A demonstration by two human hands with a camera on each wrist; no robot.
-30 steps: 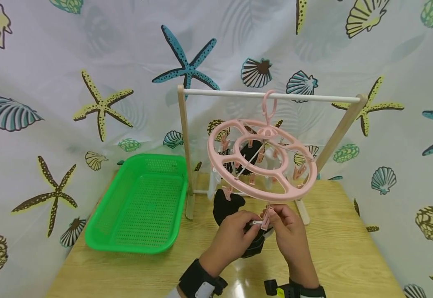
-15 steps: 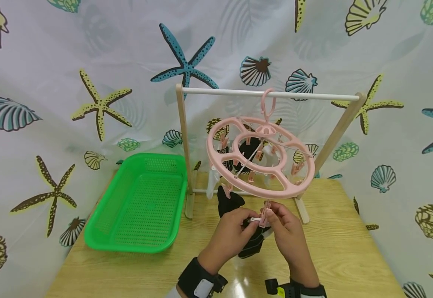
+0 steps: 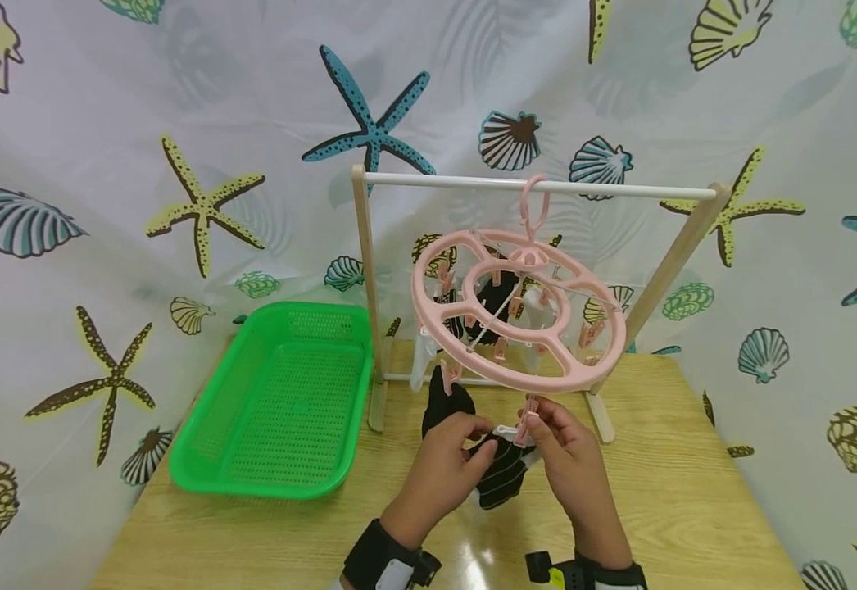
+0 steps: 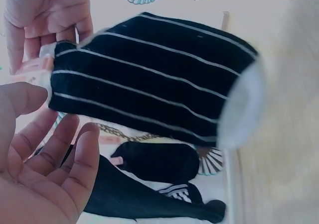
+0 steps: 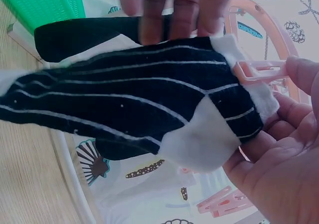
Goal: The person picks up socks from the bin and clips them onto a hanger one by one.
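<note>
A black sock with thin white stripes point(image 3: 504, 485) hangs by its white cuff from a pink clothespin point(image 3: 526, 423) under the round pink hanger point(image 3: 505, 375). My right hand point(image 3: 570, 452) pinches that clothespin; in the right wrist view the thumb presses its handle end point(image 5: 266, 69) while its jaws sit over the cuff. Left of the cuff is my left hand point(image 3: 446, 465), its fingers loosely spread. In the left wrist view, the left thumb lies close by the cuff of the striped sock point(image 4: 149, 79), with nothing gripped between the fingers.
The hanger hooks over a white rail point(image 3: 620, 191) on a wooden stand point(image 3: 366, 279). Another black sock point(image 3: 443, 406) hangs from a clip at front left, with more socks behind. A green basket point(image 3: 266, 492) stands on the table point(image 3: 679, 475) at left.
My left hand has let go of the striped sock's cuff and moved slightly left. The right hand keeps its pinch on the clothespin; more of the sock now shows.
</note>
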